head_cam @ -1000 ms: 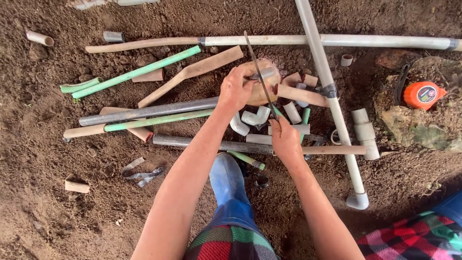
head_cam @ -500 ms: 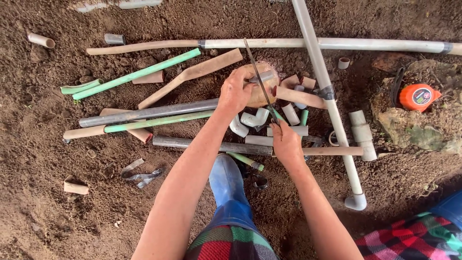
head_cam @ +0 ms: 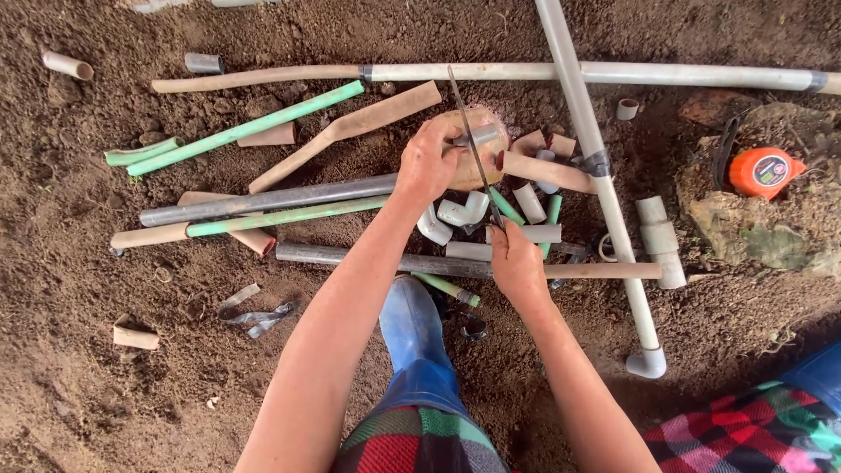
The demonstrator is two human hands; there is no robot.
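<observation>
Left hand (head_cam: 427,166) clamps a short grey pipe (head_cam: 477,136) on a round wood block (head_cam: 486,162), amid pipe offcuts on the soil. Right hand (head_cam: 517,258) grips a hacksaw blade (head_cam: 473,149) set across the pipe. Cut looks in progress; pipe not visibly severed.

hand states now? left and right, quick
Left hand: closed, holding a short grey pipe piece on a stone.
Right hand: closed on the saw blade.
</observation>
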